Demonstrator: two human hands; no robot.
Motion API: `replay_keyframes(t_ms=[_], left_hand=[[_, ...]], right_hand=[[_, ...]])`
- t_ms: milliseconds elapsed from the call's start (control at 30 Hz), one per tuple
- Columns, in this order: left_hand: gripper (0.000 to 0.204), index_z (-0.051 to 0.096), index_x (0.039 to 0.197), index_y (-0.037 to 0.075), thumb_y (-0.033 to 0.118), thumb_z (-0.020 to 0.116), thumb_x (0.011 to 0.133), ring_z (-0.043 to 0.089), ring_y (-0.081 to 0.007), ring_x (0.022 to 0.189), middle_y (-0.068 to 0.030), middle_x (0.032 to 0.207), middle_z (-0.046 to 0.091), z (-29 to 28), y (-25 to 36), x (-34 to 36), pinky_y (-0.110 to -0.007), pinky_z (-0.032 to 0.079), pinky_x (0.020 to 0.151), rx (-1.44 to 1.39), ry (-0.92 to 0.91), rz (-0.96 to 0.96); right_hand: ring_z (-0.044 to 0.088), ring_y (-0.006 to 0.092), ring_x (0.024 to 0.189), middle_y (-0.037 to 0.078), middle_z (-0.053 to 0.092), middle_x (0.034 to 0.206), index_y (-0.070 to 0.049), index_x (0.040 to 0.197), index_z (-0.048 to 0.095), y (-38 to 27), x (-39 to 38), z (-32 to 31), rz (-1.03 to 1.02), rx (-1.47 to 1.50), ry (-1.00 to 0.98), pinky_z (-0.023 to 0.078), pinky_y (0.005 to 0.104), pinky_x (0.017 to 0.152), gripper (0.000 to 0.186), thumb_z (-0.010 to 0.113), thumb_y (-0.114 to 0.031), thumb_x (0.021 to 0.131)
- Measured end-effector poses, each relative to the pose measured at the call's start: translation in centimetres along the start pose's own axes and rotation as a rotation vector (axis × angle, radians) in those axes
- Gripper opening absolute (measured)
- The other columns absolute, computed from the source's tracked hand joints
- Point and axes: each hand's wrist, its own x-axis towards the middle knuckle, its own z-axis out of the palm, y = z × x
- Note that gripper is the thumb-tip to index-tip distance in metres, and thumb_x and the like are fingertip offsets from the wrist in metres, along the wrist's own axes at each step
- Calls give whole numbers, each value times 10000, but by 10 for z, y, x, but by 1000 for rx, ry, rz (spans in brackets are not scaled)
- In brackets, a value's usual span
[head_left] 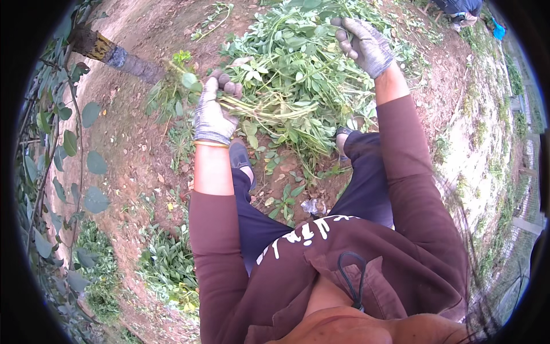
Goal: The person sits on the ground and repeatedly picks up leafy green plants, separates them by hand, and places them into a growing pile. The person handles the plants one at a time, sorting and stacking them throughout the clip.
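A: What's closest?

B: The maroon top [344, 252], then the left hand [215, 117] in a pale glove, its fingers curled round a bundle of green stems [269, 109].

A: Where does the bundle run?

B: Rightward from that hand, along the near side of the leafy pile [303, 69] on the soil.

A: How would it handle?

B: Light and bendy, I'd judge, with soft leaves that tear easily. It may snag on the pile. I'd grip the bare stems where they gather, firmly but without crushing.

A: And the right hand [366, 49]?

B: Gloved too, over the pile's right part, fingers half bent. I can't tell whether they pinch anything.

A: Farther off?

B: A tree trunk [126, 63] at upper left, and another person [461, 8] near the top right.
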Motion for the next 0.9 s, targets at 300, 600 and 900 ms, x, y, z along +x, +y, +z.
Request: replay_keyframes(t_ms=[300,600,900], left_hand=[[330,533,1171,14,222,523,914,566,-196,1037,-96,1116,587,26,-34,-14,-319,457,899,461,-117,-53],[436,500,1243,66,360,504,921,588,-142,959,-57,1065,607,52,-79,-48,-272,494,782,602,-294,-318],[195,516,988,53,226,431,961,369,-13,423,23,671,549,21,-26,-11,-191,309,370,-10,-296,-147]], right_hand=[[533,95,554,41,613,756,-62,1046,572,7,-1,46,211,238,-166,373,182,401,207,562,-206,898],[577,132,733,98,588,893,17,1050,531,47,20,63,75,506,-143,462,183,528,192,495,-124,925],[631,196,796,149,612,981,13,1091,540,89,66,22,131,-2,-8,547,288,718,366,515,-308,916]])
